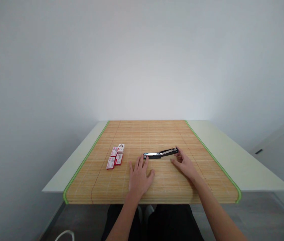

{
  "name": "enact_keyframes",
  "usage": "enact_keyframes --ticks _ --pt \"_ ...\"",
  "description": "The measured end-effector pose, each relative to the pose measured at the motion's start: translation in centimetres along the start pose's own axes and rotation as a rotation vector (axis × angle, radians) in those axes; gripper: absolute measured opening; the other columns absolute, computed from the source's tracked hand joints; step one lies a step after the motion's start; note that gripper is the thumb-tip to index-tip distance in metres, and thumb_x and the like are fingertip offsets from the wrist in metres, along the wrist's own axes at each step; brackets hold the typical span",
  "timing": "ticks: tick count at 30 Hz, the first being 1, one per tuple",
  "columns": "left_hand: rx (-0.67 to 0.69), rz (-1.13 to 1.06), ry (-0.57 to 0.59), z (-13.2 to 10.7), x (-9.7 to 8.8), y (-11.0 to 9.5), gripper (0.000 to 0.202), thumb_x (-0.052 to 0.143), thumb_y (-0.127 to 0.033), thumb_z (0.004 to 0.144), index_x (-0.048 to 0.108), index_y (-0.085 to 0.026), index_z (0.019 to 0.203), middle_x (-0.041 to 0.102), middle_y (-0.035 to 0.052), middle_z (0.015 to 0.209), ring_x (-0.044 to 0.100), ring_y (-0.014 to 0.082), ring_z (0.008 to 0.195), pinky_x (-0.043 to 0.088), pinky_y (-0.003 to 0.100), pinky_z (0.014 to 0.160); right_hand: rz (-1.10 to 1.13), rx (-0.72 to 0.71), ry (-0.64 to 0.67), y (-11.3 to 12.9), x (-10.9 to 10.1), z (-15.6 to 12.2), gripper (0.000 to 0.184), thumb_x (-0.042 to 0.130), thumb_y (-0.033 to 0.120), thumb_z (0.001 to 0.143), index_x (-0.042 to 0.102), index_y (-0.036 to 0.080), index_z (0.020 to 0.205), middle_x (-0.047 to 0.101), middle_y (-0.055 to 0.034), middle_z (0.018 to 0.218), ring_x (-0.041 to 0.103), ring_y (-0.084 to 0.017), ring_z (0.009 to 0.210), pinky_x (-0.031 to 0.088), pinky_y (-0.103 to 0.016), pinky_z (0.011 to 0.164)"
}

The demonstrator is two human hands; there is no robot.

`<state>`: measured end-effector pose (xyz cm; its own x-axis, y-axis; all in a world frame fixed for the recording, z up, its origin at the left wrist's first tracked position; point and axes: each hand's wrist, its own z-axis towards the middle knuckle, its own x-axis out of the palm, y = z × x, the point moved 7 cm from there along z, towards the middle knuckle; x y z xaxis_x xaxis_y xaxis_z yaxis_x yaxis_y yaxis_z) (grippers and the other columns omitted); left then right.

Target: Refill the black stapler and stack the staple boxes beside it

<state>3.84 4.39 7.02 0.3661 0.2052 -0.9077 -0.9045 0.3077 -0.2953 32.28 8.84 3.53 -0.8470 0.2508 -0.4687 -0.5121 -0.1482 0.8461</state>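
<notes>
Forearms come in from the near side, over the front edge of the slatted mat (172, 190). I see the left hand (139, 176) palm down, fingers loosely spread, nothing clasped, fingertips at the left end of the stapler (154, 155). Right hand (186, 165) angled inward, fingers bent at its other end, thumb apart; grip, I cannot tell. Stapler opened out between both hands, mid-mat. Red-and-white boxes (118, 159) left; pale wall (147, 67) behind.
</notes>
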Motion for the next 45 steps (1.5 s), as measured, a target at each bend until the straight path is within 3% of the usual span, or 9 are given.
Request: enact_keyframes --ticks 4,10,15,23,27,33,37,40,45 --pt "-0.047 -0.044 -0.062 -0.2 -1.1 1.3 0.055 0.052 -0.037 0.098 0.046 -0.031 0.151 0.042 0.0057 0.161 0.031 0.0277 0.151 0.013 0.057 0.127 -0.011 -0.005 0.002 0.4 -0.1 -0.2 0.078 0.068 0.050 0.084 0.041 0.030 0.154 0.068 -0.0070 0.119 0.065 -0.026 0.111 0.051 -0.047 0.102" --pt "-0.309 0.035 -0.377 -1.3 -6.3 9.7 0.041 0.057 -0.035 0.095 0.061 -0.021 0.133 0.045 0.0142 0.153 0.036 0.0352 0.143 0.022 0.060 0.121 0.006 0.004 -0.006 1.0 -0.5 -0.4 0.076 0.068 0.051 0.085 0.042 0.028 0.153 0.068 -0.0075 0.117 0.066 -0.026 0.109 0.051 -0.047 0.102" --pt "-0.390 0.129 -0.387 -1.4 -7.3 13.1 0.037 0.058 -0.036 0.094 0.064 -0.016 0.125 0.041 0.0181 0.152 0.033 0.0382 0.142 0.022 0.065 0.119 0.033 -0.004 -0.005 1.1 -0.4 -0.3 0.077 0.069 0.051 0.084 0.042 0.028 0.153 0.069 -0.0077 0.114 0.066 -0.027 0.108 0.052 -0.047 0.100" --pt "-0.353 0.062 -0.307 -2.3 -6.4 10.4 0.032 0.060 -0.030 0.092 0.069 -0.026 0.123 0.047 0.0125 0.143 0.040 0.0366 0.135 0.026 0.061 0.117 0.024 -0.006 -0.017 1.0 -0.6 -0.4 0.075 0.067 0.051 0.085 0.043 0.027 0.153 0.069 -0.0074 0.114 0.067 -0.025 0.105 0.053 -0.046 0.099" --pt "-0.148 -0.114 -0.091 -2.6 -4.0 6.8 0.035 0.060 -0.028 0.092 0.068 -0.032 0.126 0.057 0.0085 0.124 0.055 0.0296 0.115 0.044 0.047 0.104 0.018 -0.015 -0.011 0.9 -0.6 -0.4 0.071 0.064 0.050 0.087 0.045 0.027 0.152 0.070 -0.0069 0.114 0.067 -0.025 0.104 0.053 -0.045 0.098" --pt "0.087 -0.283 0.089 -0.9 -1.7 2.3 0.044 0.059 -0.029 0.094 0.062 -0.037 0.137 0.060 0.0049 0.126 0.056 0.0254 0.118 0.045 0.042 0.103 0.021 -0.018 -0.013 0.9 -0.4 -0.3 0.070 0.064 0.050 0.087 0.046 0.027 0.151 0.069 -0.0071 0.116 0.067 -0.025 0.105 0.053 -0.045 0.099" --pt "0.095 -0.365 0.080 0.3 -1.4 2.8 0.056 0.067 -0.036 0.090 0.053 -0.035 0.145 0.058 0.0048 0.133 0.054 0.0253 0.124 0.043 0.041 0.108 0.044 -0.009 -0.051 0.6 -1.0 -0.4 0.073 0.066 0.051 0.086 0.042 0.028 0.151 0.067 -0.0086 0.122 0.065 -0.026 0.111 0.051 -0.048 0.102" --pt "0.055 -0.376 0.075 0.7 -1.3 3.8 0.049 0.073 -0.043 0.086 0.061 -0.030 0.132 0.061 0.0049 0.126 0.057 0.0254 0.118 0.044 0.040 0.104 0.079 0.012 -0.136 0.4 -2.0 -1.7 0.074 0.068 0.053 0.084 0.042 0.028 0.149 0.065 -0.0105 0.124 0.064 -0.028 0.114 0.052 -0.048 0.101" --pt "0.109 -0.401 0.113 1.3 -1.5 3.8 0.030 0.070 -0.040 0.089 0.069 -0.030 0.118 0.064 0.0023 0.117 0.060 0.0229 0.112 0.045 0.036 0.099 0.003 0.037 -0.150 2.1 -1.1 -5.4 0.046 0.064 0.053 0.089 0.061 0.027 0.127 0.067 -0.0096 0.104 0.065 -0.027 0.093 0.056 -0.044 0.085"
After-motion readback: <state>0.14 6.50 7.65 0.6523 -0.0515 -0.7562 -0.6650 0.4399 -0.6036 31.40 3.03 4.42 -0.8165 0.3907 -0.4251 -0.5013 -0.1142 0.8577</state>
